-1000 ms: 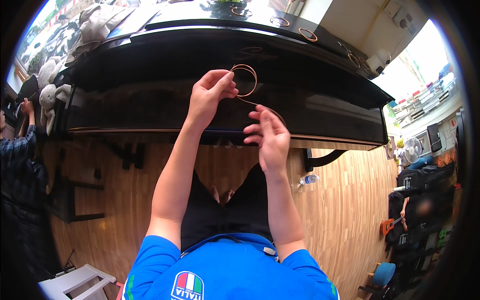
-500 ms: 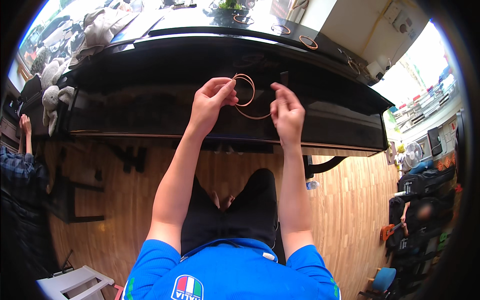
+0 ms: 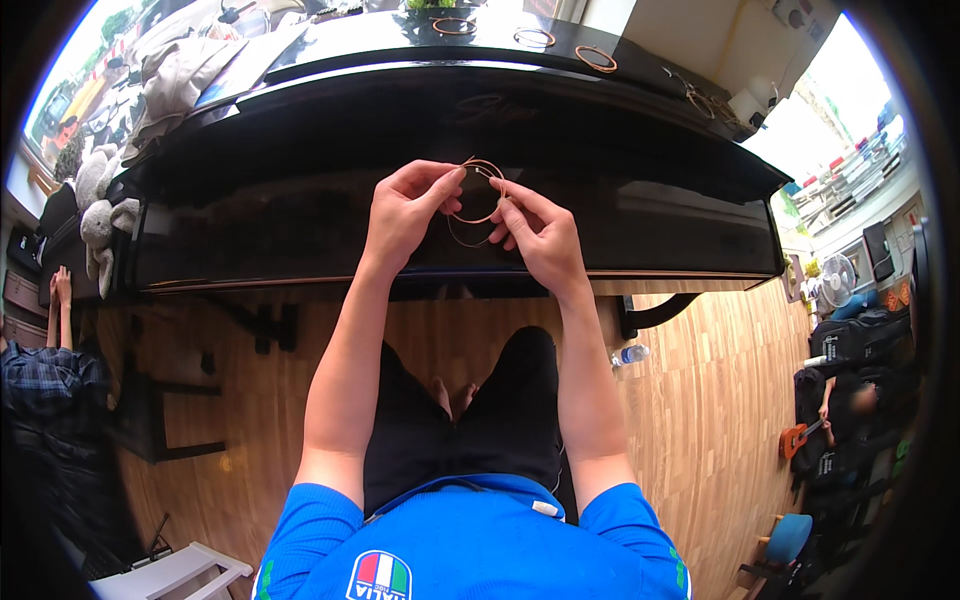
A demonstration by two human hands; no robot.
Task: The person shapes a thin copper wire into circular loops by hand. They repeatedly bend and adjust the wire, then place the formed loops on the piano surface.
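Both of my hands meet over the closed black piano (image 3: pixel 650 220), on a thin copper-coloured coiled string (image 3: pixel 474 221). My left hand (image 3: pixel 405 210) pinches the coil at its upper left between thumb and fingers. My right hand (image 3: pixel 535 230) grips its right side, thumb and forefinger closed on it, other fingers curled. A loose loop of the string droops below the main ring. Three similar coils (image 3: pixel 596 60) lie on the piano top, toward the right.
Grey plush toys (image 3: pixel 98 225) and cloth (image 3: pixel 170 75) sit at the piano's left end. A person (image 3: pixel 50 375) is at a keyboard far left; another (image 3: pixel 835 405) holds an orange ukulele (image 3: pixel 793 440) at right. A bottle (image 3: pixel 633 354) and white stool (image 3: pixel 170 570) stand low.
My right hand swung outward along the string, then came back in and now grips the coil beside my left hand. The loose length has drawn into a smaller loop.
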